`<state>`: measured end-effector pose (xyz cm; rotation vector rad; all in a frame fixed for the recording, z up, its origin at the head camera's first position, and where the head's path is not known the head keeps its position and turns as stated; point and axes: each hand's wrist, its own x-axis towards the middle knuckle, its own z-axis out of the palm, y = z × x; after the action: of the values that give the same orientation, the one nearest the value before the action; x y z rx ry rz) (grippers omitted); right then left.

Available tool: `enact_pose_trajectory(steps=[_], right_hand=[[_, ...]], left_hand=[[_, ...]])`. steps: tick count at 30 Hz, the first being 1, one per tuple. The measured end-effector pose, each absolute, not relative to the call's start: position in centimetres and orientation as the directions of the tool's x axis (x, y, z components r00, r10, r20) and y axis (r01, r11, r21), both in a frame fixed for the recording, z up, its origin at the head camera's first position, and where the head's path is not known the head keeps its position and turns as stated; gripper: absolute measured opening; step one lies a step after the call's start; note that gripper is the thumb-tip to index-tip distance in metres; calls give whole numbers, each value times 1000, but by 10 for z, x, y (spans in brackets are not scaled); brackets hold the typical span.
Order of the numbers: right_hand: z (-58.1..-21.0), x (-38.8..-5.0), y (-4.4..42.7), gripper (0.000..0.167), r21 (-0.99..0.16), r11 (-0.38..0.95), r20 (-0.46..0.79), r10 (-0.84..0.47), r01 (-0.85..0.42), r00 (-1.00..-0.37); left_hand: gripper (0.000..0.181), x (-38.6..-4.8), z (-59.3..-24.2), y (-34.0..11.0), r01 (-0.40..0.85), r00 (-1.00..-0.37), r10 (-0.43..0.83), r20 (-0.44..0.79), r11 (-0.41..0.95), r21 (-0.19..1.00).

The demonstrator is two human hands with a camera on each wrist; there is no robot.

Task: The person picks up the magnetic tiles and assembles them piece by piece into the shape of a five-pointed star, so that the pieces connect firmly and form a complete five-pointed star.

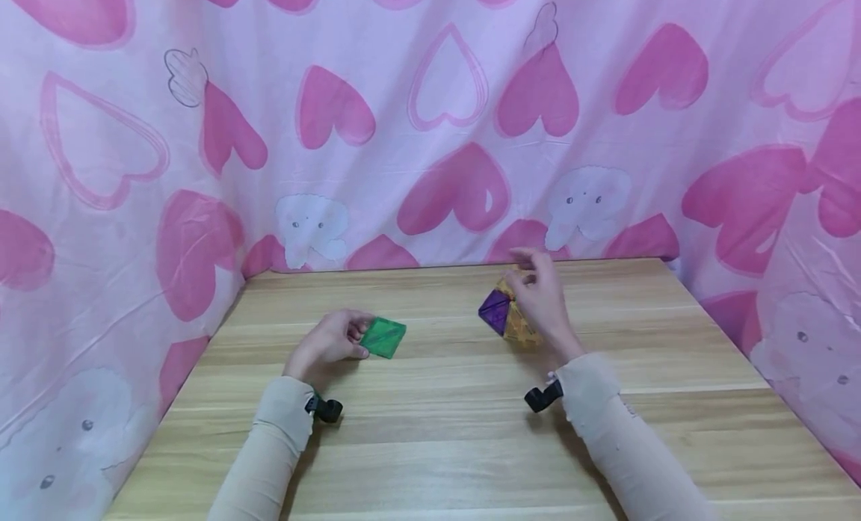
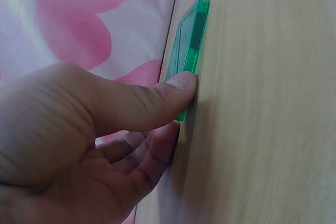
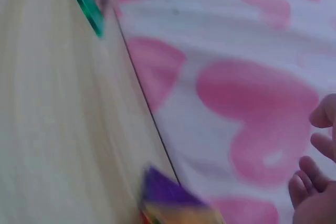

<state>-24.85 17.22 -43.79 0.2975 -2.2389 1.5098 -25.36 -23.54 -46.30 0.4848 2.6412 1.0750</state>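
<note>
A translucent green square magnetic tile [image 1: 383, 337] lies at the left of the table. My left hand [image 1: 334, 337] pinches its near edge, and the left wrist view shows the thumb [image 2: 181, 81] on the rim of the tile [image 2: 198, 30]. Farther right stands a purple and orange cluster of magnetic tiles [image 1: 495, 312]. Over its right side hovers my right hand [image 1: 543, 300], fingers loosely bent and nothing held. The right wrist view has that hand [image 3: 317, 177] apart from the blurred cluster [image 3: 170, 190]. The hand hides part of the cluster in the head view.
A light wooden table [image 1: 430, 446] reaches back to a pink heart-patterned curtain [image 1: 377, 170], which also hangs along both sides. Each wrist carries a black camera on a strap, such as the left one [image 1: 328, 410].
</note>
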Motion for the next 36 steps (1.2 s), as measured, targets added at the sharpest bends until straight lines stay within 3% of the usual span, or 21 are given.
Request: enact_pose_trajectory(steps=[2, 6, 9, 12, 26, 36], right_hand=[[-441, -244, 157, 44, -829, 363, 432, -68, -425, -899], [-457, -234, 131, 44, -871, 334, 267, -293, -360, -918], [-474, -230, 117, 50, -876, 370, 153, -395, -309, -906], [-490, -229, 109, 55, -848, 412, 128, -452, -333, -883], [-506, -228, 97, 46, -788, 477, 198, -403, -390, -893], [-508, -228, 97, 44, -892, 331, 173, -382, -309, -908]], left_hand=[[64, -253, -463, -233, 219, -912, 400, -95, 669, 710], [61, -251, -465, -227, 234, -910, 407, -83, 667, 708], [63, -248, -467, -221, 228, -912, 402, -83, 665, 711], [64, -247, -469, -214, 225, -913, 400, -84, 664, 713], [31, -241, -473, -180, 257, -905, 423, -43, 625, 737], [28, -241, -476, -181, 249, -909, 415, -42, 621, 743]])
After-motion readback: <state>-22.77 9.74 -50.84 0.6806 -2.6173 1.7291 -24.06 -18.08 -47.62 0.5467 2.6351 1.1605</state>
